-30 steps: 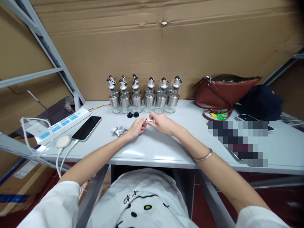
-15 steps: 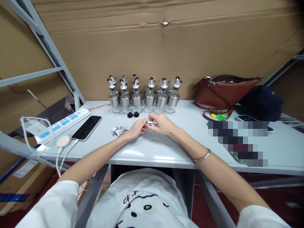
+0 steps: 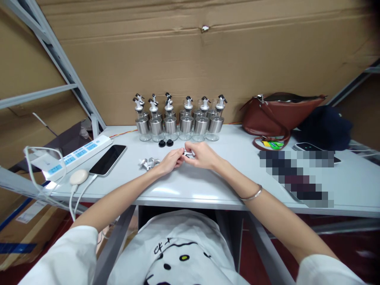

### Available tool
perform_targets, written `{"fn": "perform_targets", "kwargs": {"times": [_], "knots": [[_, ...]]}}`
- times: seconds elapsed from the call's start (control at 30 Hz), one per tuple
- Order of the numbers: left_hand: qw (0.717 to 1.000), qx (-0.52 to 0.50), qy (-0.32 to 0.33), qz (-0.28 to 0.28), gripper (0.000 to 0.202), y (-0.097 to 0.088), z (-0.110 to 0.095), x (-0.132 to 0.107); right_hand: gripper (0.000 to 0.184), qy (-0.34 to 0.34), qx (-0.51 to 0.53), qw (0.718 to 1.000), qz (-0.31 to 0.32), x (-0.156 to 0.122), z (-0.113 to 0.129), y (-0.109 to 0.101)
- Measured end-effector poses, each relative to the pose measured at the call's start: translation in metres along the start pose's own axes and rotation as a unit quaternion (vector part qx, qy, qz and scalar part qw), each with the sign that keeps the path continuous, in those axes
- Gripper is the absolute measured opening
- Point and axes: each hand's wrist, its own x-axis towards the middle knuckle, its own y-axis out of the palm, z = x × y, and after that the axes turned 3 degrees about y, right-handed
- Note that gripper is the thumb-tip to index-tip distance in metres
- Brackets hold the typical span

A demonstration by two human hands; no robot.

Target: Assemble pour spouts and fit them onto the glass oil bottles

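My left hand (image 3: 170,160) and my right hand (image 3: 202,154) meet over the middle of the grey table (image 3: 190,186), both pinching a small silver pourer spout (image 3: 187,153) between their fingertips. Just left of my left hand lie two more loose silver spouts (image 3: 149,162). Two black stoppers (image 3: 165,143) sit behind the hands. At the back stands a row of several glass and steel oil bottles (image 3: 179,120) fitted with pourer tops.
A black phone (image 3: 108,159), a white power strip (image 3: 75,155) and a round white charger (image 3: 78,177) with cables lie at the left. A brown leather bag (image 3: 279,113), a dark cloth (image 3: 325,126) and another phone (image 3: 308,147) are at the right. Cardboard backs the table.
The hands have drawn slightly closer together on the spout and lowered a little. Everything else on the table has stayed put.
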Motion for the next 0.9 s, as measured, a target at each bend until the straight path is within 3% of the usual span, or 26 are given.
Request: {"fn": "perform_targets", "kwargs": {"times": [0.3,0.57,0.77,0.9], "knots": [[1.000,-0.008,-0.014,0.014,0.029,0.000,0.001,0.001,0.021,0.012,0.040,0.999,-0.025,0.000,-0.002,0.003],[0.999,-0.028,-0.020,0.007,0.034,0.000,-0.003,0.002,0.030,0.056,0.133,0.990,0.005,0.005,-0.001,-0.001],[0.997,-0.067,-0.024,0.001,0.042,0.005,-0.007,0.003,0.050,0.150,0.278,0.942,0.114,0.006,-0.005,0.003],[0.994,-0.103,-0.045,0.012,0.035,0.007,-0.010,0.003,0.071,0.181,0.337,0.914,0.133,0.006,-0.009,0.004]]}}
